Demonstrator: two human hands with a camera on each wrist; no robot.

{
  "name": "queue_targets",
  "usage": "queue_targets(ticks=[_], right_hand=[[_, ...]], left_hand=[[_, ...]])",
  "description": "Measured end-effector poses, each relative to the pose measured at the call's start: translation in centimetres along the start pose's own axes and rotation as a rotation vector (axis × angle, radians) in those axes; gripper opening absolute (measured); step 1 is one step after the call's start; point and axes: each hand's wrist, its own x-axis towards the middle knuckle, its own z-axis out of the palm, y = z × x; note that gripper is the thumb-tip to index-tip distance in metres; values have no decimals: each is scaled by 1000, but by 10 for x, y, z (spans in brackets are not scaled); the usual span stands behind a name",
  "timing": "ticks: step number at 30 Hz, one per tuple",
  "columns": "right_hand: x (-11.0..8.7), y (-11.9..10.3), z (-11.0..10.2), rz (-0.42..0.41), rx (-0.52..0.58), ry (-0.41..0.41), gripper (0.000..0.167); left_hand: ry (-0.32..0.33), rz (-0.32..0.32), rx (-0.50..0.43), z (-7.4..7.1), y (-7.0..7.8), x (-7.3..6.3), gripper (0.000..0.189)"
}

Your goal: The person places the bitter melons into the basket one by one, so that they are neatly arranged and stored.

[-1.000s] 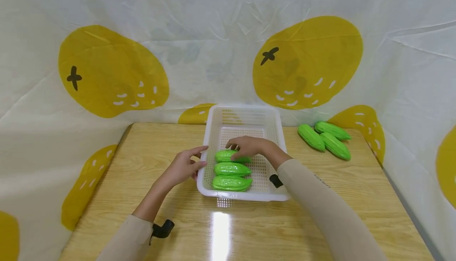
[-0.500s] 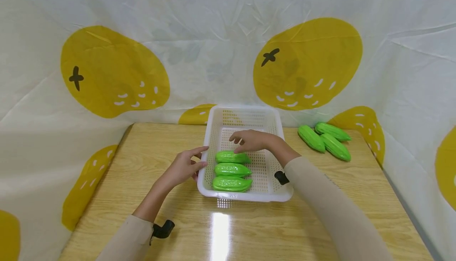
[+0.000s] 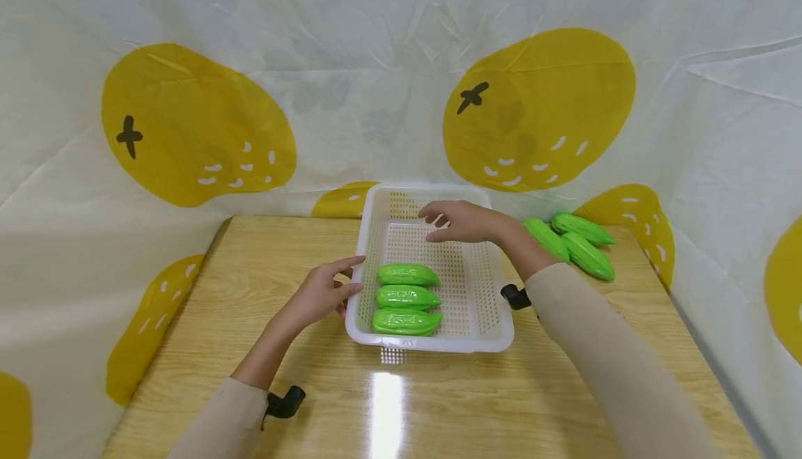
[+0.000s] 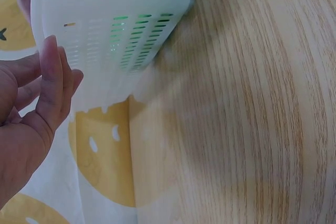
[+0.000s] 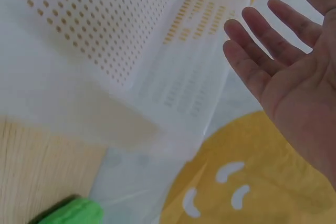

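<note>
Clock directions as seen in the head view. Left hand [image 3: 319, 295] is resting at nine o'clock of one white, rectangular, perforated plastic basket [image 3: 432, 345], fingers extending and touching its rim. Right hand [image 3: 460, 222] is hovering at one o'clock over the basket, fingers loosely bending, holding nothing; the hands are sitting well apart. Three glossy bright green, elongated gourds [image 3: 407, 297] are lying side by side inside, toward seven to eight o'clock: three o'clock from the left hand, across the basket wall, and seven o'clock from the right. Three more gourds [image 3: 589, 255] are lying in a close cluster on the light wood-grain tabletop [image 3: 282, 250], between two and three o'clock of the basket, the right arm partly covering one. Count: six gourds, one basket, two hands.
</note>
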Motion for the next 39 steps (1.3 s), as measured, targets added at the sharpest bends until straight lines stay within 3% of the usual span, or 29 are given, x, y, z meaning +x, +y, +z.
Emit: queue_targets(ticks=[8, 23, 33, 39], right_hand=[[-26, 13, -22, 18, 97, 149, 57], [-79, 61, -31, 146, 202, 525, 68], [-98, 105, -25, 245, 174, 536, 74], [-110, 132, -14, 336, 106, 496, 84]], left_hand=[[-3, -4, 1, 0, -2, 1, 57], [-8, 6, -6, -1, -2, 1, 57], [-9, 4, -12, -2, -1, 1, 57], [-13, -5, -31, 0, 0, 1, 57]])
